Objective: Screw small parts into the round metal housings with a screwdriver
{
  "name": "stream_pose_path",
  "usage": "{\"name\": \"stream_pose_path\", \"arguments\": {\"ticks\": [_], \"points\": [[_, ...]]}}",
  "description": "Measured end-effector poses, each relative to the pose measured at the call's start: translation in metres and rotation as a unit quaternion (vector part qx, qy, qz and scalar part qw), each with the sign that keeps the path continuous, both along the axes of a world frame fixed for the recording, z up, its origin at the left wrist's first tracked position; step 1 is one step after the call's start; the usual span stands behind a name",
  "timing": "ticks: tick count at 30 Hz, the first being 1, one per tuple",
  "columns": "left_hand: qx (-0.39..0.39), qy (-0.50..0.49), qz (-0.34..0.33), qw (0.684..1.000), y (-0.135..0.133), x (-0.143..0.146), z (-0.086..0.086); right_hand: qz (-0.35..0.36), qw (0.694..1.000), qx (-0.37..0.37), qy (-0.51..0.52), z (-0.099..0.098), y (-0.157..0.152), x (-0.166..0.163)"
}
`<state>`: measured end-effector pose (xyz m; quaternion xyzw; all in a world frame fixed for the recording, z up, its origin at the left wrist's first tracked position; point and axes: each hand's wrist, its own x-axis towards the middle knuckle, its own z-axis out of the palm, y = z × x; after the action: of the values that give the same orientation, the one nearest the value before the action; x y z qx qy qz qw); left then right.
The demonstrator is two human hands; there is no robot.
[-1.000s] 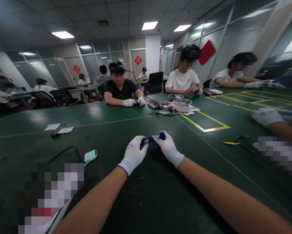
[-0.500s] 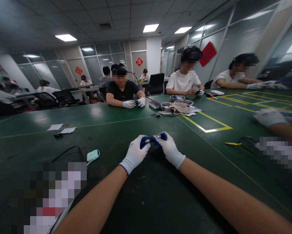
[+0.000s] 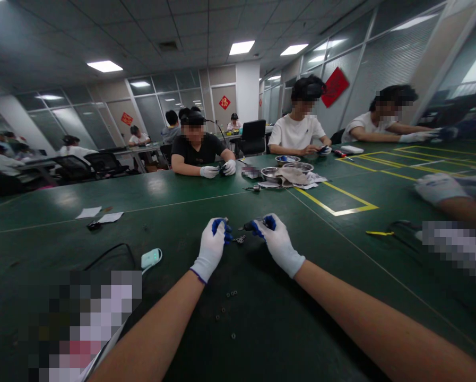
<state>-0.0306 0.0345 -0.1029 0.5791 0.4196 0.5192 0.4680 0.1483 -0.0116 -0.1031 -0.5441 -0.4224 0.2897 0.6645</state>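
Observation:
My left hand (image 3: 210, 245), in a white glove with blue fingertips, is closed with its fingers curled. A small metal piece (image 3: 226, 219) pokes out at its fingertips; most of it is hidden. Facing it across a narrow gap, my right hand (image 3: 276, 241) grips a dark cylindrical part (image 3: 249, 226) whose thin metal tip points left. Just below the gap, between the hands, shows a little cluster of metal parts (image 3: 240, 240). Several small metal rings (image 3: 232, 293) lie scattered on the green table nearer to me.
Metal bowls (image 3: 270, 174) with a grey cloth (image 3: 291, 176) stand ahead. A pale green device (image 3: 150, 258) with a cable lies left. A co-worker's gloved hand (image 3: 439, 188) is at right, beside a yellow strip (image 3: 379, 233). Other people sit across the table (image 3: 174, 212).
My hands were together on the dark part. Now they are apart: the left has drawn back leftward, the right keeps the dark part. The metal cluster between them has come into view.

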Motion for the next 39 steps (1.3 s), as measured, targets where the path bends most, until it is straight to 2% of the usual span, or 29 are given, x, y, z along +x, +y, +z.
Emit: {"name": "stream_pose_path", "arguments": {"ticks": [4, 8, 14, 17, 20, 21, 23, 25, 29, 33, 35, 37, 39], "points": [[0.016, -0.02, -0.063, 0.998, -0.003, 0.002, 0.002, 0.049, 0.997, 0.011, -0.062, 0.008, -0.016, -0.016], [-0.019, -0.046, -0.103, 0.993, -0.005, 0.0, 0.005, 0.08, 0.993, 0.0, -0.083, 0.016, -0.027, -0.026], [-0.043, -0.095, -0.098, 0.99, -0.003, 0.0, 0.002, 0.057, 0.992, 0.003, -0.114, 0.016, -0.026, -0.026], [-0.049, -0.112, -0.067, 0.99, 0.003, 0.0, -0.003, 0.009, 0.994, 0.024, -0.11, 0.014, -0.023, -0.023], [0.026, -0.023, 0.038, 0.999, 0.009, -0.007, -0.002, -0.041, 0.994, 0.032, -0.099, 0.014, -0.02, -0.016], [0.076, 0.037, 0.079, 0.993, 0.011, -0.011, -0.001, -0.052, 0.994, 0.03, -0.093, 0.013, -0.018, -0.013], [0.173, 0.173, 0.13, 0.961, 0.012, -0.02, 0.004, -0.066, 0.994, 0.025, -0.08, 0.012, -0.014, -0.008], [0.222, 0.293, 0.135, 0.92, 0.013, -0.028, 0.008, -0.077, 0.994, 0.021, -0.071, 0.009, -0.01, -0.004], [0.214, 0.449, 0.104, 0.862, 0.014, -0.031, 0.009, -0.089, 0.994, 0.016, -0.063, 0.003, -0.004, 0.0], [0.216, 0.521, 0.073, 0.822, 0.013, -0.024, 0.008, -0.086, 0.994, 0.012, -0.059, 0.0, -0.003, -0.001], [0.222, 0.534, 0.051, 0.814, 0.012, -0.022, 0.01, -0.082, 0.995, 0.011, -0.063, 0.001, -0.004, -0.003], [0.234, 0.517, 0.047, 0.822, 0.012, -0.023, 0.011, -0.075, 0.995, 0.01, -0.067, 0.001, -0.005, -0.004], [0.248, 0.472, 0.071, 0.843, 0.013, -0.025, 0.012, -0.068, 0.995, 0.01, -0.067, 0.001, -0.005, -0.005]]}}
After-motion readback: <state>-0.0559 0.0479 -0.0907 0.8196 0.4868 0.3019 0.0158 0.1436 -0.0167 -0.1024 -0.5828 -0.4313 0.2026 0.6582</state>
